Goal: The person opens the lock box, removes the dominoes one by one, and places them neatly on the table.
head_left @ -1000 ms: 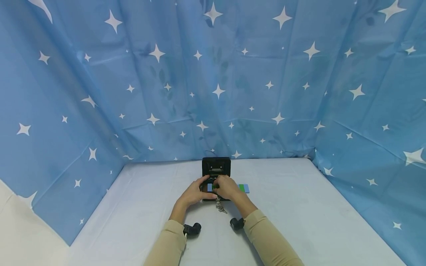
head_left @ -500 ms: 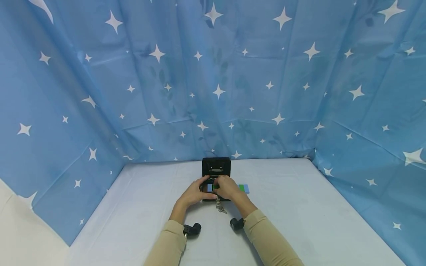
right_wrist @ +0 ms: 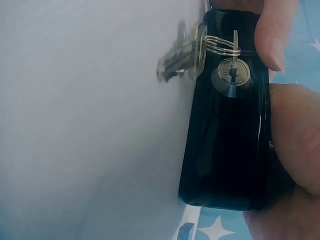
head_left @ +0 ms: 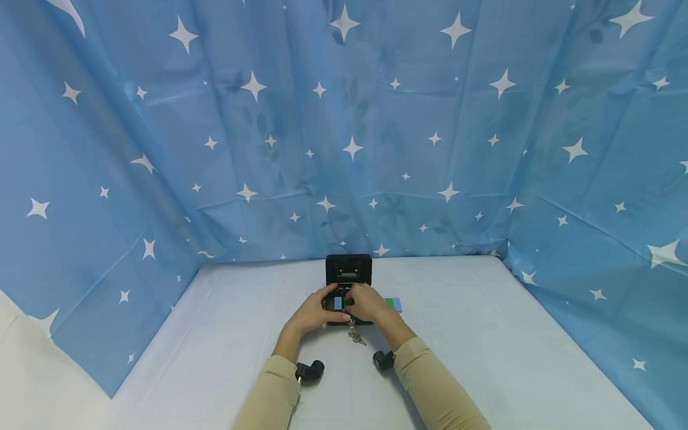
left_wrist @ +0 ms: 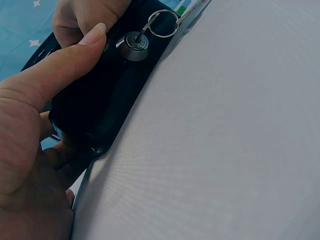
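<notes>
A small black cash box (head_left: 349, 269) stands at the table's far side, its lid raised at the back. In its front lock (left_wrist: 135, 46) sits a key, with a ring of further keys (head_left: 356, 335) hanging from it. My left hand (head_left: 309, 312) grips the box's left side, thumb along the front rim. My right hand (head_left: 368, 303) reaches down into the box from the right with bent fingers. Whether its fingertips hold anything is hidden. Beside them, a light-blue piece (head_left: 338, 303) lies inside, with a bit of green next to it.
Just right of the box, a flat blue-and-green piece (head_left: 393, 304) lies on the white table (head_left: 457, 334), partly behind my right hand. A blue curtain with white stars (head_left: 355, 119) encloses the back and sides. Each wrist wears a black camera.
</notes>
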Tool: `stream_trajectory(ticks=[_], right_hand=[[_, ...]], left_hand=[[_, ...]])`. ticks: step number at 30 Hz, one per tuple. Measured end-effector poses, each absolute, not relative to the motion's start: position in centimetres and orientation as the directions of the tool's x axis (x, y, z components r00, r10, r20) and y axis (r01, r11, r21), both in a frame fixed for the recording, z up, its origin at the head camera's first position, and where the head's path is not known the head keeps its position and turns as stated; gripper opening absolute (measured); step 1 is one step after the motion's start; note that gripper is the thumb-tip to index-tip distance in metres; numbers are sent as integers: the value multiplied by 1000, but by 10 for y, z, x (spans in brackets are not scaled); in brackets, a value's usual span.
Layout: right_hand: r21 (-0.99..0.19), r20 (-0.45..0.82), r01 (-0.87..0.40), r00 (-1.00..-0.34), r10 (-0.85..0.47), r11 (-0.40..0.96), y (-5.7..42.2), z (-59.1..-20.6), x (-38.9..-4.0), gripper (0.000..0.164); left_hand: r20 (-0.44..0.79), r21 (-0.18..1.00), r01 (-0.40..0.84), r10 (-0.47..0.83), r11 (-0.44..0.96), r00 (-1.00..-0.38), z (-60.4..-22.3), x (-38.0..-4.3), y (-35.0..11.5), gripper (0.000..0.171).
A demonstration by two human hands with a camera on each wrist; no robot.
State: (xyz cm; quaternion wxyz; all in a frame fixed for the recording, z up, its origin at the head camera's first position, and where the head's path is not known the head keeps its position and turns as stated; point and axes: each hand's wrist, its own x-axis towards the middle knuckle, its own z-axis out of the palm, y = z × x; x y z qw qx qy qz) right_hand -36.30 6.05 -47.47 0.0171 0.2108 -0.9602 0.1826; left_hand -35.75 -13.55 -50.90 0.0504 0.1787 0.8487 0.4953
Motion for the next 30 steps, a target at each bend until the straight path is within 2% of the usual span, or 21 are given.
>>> stream_trajectory(ticks=[14, 30], right_hand=[[-351, 91, -396, -916, -390, 848, 62, -476, -365, 28], [-412, 166, -447, -894, -417, 794, 66, -481, -368, 32]], left_hand=[[92, 864, 251, 352, 436, -931, -511, -359, -135, 101], [89, 866, 253, 366, 432, -926, -512, -360, -135, 103]])
